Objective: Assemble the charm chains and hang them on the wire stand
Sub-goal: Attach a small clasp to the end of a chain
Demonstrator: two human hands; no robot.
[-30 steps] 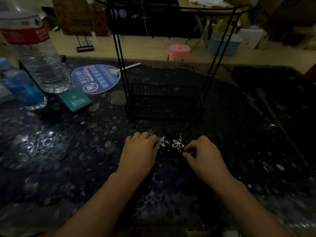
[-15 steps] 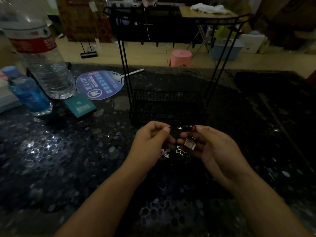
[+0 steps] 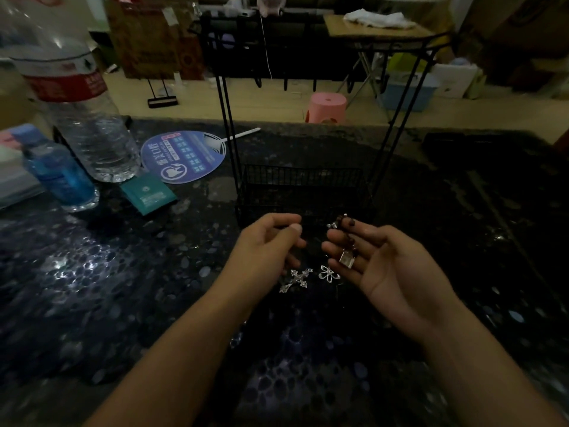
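- Right hand (image 3: 381,263): palm up, fingers loosely spread; a dark beaded chain (image 3: 346,234) is draped over the fingertips, with a small square metal charm (image 3: 347,258) lying on the fingers.
- Left hand (image 3: 264,251): raised beside the right, fingers curled, thumb pressed to forefinger; whether it pinches anything cannot be told.
- Cross charm (image 3: 297,280) and flower charm (image 3: 328,273): thin silvery openwork pieces, seen just under the two hands on the table (image 3: 123,288).
- Wire stand (image 3: 303,186): black, with slender uprights, a top rail with hooks, and a mesh basket at its base; it stands just beyond the hands, with open room between its uprights.
- Table: dark, glossy, with a pebble pattern; its far edge runs behind the stand, and its right half is bare.
- Far left: a clear ribbed plastic bottle (image 3: 83,118), a small blue bottle (image 3: 58,177), a round printed fan (image 3: 183,157) and a teal packet (image 3: 148,195), well apart from the hands.
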